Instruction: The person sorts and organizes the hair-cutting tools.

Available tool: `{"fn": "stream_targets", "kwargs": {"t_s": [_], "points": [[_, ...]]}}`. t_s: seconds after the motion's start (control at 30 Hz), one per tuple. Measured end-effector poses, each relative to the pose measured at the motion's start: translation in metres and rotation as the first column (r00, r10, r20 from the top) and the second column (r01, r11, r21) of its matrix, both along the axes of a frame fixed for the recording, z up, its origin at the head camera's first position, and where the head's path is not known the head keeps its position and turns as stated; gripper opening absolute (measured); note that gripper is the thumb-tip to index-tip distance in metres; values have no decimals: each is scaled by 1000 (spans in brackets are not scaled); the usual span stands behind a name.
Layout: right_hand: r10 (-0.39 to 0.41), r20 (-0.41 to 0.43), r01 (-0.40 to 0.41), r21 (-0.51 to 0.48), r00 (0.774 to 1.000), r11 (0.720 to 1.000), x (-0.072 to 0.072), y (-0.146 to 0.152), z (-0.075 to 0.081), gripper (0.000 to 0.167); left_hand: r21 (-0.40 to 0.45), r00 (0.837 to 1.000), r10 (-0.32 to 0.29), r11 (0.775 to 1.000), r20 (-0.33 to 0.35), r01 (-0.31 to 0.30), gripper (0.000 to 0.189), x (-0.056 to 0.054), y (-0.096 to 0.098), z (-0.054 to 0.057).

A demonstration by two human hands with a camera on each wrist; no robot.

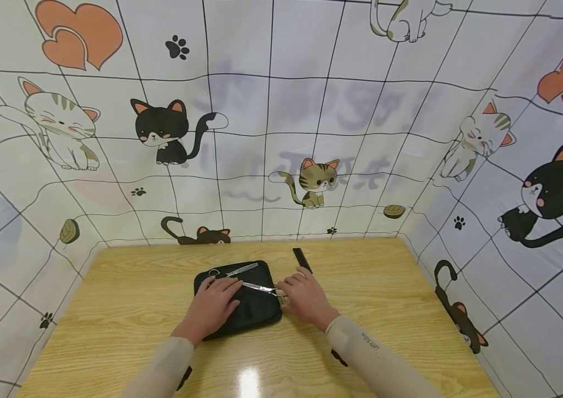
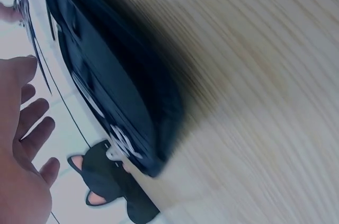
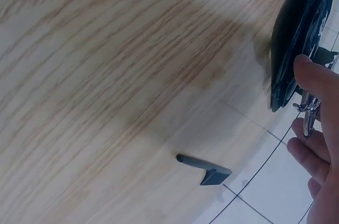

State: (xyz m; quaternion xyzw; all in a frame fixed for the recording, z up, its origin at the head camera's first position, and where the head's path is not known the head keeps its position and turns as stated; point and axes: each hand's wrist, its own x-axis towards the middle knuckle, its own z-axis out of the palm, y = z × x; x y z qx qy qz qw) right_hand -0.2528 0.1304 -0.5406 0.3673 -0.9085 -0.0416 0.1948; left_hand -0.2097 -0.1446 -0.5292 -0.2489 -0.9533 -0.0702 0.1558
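Note:
My right hand (image 1: pixel 307 296) grips a pair of silver scissors (image 1: pixel 259 287) at the finger rings, with the blades pointing left above a black zip case (image 1: pixel 256 312). In the right wrist view the scissors' handle end (image 3: pixel 308 108) shows between thumb and fingers. My left hand (image 1: pixel 215 304) is over the left part of the case, near the tips of the blades. Its fingers are spread and loosely bent in the left wrist view, with nothing between them. A second pair of scissors (image 1: pixel 242 270) lies at the far side of the case, partly hidden by the left hand.
A black flat tool with a broader end (image 3: pixel 206 168) lies on the wooden table (image 1: pixel 361 287), beyond my right hand. Behind the table and along its sides hangs a white cloth (image 1: pixel 241 110) printed with cats and grid lines.

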Motion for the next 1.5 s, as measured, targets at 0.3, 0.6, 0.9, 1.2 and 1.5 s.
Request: {"fn": "stream_targets", "kwargs": {"t_s": [0.3, 0.6, 0.9, 1.2, 1.5], "points": [[-39, 23, 39, -2, 999, 999, -4, 8, 0, 50, -66, 960, 202, 979, 195, -193, 66, 14, -46, -7], [-81, 71, 81, 8, 994, 997, -4, 13, 1, 48, -64, 847, 281, 957, 451, -283, 110, 27, -62, -19], [-114, 91, 114, 3, 989, 993, -4, 19, 3, 48, -41, 805, 285, 950, 520, -309, 123, 36, -59, -26], [-123, 84, 123, 3, 989, 992, -6, 25, 0, 49, -38, 828, 289, 950, 481, -310, 121, 36, -61, -31], [-132, 86, 134, -14, 987, 991, -6, 28, -4, 49, -10, 836, 289, 947, 467, -322, 122, 37, -63, -32]]}}
